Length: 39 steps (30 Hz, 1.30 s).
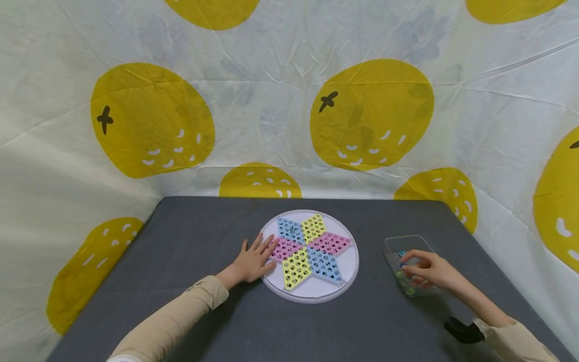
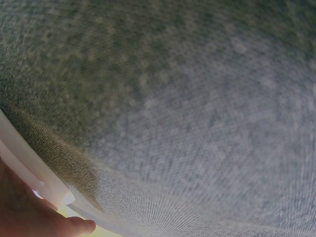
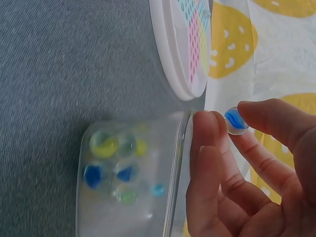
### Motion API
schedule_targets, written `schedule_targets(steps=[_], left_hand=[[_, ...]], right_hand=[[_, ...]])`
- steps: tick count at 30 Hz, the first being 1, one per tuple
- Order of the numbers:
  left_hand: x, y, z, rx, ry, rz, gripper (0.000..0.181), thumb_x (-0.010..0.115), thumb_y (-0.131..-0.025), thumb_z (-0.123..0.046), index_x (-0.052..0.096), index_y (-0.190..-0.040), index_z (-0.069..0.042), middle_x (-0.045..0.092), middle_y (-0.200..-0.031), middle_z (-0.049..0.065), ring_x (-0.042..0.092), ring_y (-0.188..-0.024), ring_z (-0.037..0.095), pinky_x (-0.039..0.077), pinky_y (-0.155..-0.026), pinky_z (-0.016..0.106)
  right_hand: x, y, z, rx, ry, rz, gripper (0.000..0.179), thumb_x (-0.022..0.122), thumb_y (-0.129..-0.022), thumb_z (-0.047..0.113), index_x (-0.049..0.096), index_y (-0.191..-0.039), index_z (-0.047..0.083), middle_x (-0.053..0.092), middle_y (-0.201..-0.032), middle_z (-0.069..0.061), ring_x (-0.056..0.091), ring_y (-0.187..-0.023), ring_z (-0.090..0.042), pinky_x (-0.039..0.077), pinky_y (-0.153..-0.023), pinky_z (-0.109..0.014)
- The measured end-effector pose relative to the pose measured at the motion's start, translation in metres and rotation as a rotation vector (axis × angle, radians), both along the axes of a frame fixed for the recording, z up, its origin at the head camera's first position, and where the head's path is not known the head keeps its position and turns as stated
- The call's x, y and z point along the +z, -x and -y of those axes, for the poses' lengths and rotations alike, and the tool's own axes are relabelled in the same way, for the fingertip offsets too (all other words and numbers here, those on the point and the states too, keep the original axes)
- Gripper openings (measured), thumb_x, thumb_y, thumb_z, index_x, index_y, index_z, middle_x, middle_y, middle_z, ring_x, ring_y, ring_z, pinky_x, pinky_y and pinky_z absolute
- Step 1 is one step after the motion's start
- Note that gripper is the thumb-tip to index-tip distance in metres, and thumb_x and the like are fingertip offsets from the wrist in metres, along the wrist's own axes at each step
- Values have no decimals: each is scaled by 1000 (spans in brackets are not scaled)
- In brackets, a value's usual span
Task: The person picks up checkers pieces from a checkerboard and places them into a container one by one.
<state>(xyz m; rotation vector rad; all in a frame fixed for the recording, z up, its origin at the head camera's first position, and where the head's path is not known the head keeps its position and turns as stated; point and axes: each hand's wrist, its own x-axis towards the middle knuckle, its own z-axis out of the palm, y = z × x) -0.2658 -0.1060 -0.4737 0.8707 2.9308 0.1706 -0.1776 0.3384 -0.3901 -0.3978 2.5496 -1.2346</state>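
Note:
My right hand [image 1: 427, 270] is over a clear plastic box [image 1: 392, 240] at the right. Its thumb and a finger pinch a clear marble with a blue swirl [image 3: 236, 121]. Several marbles with yellow, blue and green swirls [image 3: 103, 144] lie inside the box. My left hand [image 1: 252, 260] rests, fingers spread, on the left edge of a round white Chinese checkers board [image 1: 346, 274]. Blue, yellow and pink holed sections form a star on it. A single marble [image 1: 292, 231] appears to sit in the upper-left blue section. The left wrist view catches only part of that hand [image 2: 34, 217] against the board's rim.
A dark grey cloth [image 1: 316, 332] covers the table under the board and box. Behind and at both sides hangs a pale curtain [image 1: 262, 115] printed with large yellow fruit. A black band [image 1: 463, 330] is around my right wrist.

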Motion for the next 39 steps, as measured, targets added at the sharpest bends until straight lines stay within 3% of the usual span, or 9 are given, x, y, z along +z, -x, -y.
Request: schedule_targets(steps=[14, 28, 39], left_hand=[[-2, 1, 0, -5, -14, -7, 61, 34, -92, -47, 15, -144, -21, 12, -152, 2, 4, -139, 32, 13, -99, 66], [-1, 0, 0, 2, -1, -13, 61, 32, -92, -49, 14, -144, -23, 12, -152, 0, 5, -139, 30, 13, -100, 65], [-1, 1, 0, 2, -6, -6, 61, 33, -92, -49, 14, -144, -23, 12, -152, 0, 4, -139, 31, 13, -100, 65]], right_hand=[[-2, -7, -22, -84, -67, 10, 40, 52, -90, 21, 46, -113, -11, 66, -90, -21, 64, -67, -15, 51, -58, -33], [-9, -7, -32, -137, -135, 17, 40, 51, -90, 22, 46, -115, -9, 67, -85, -14, 64, -67, -11, 50, -57, -32], [-10, -6, -28, -232, -212, 6, 39, 52, -89, 27, 51, -113, -4, 67, -82, -10, 63, -64, -14, 48, -51, -32]])
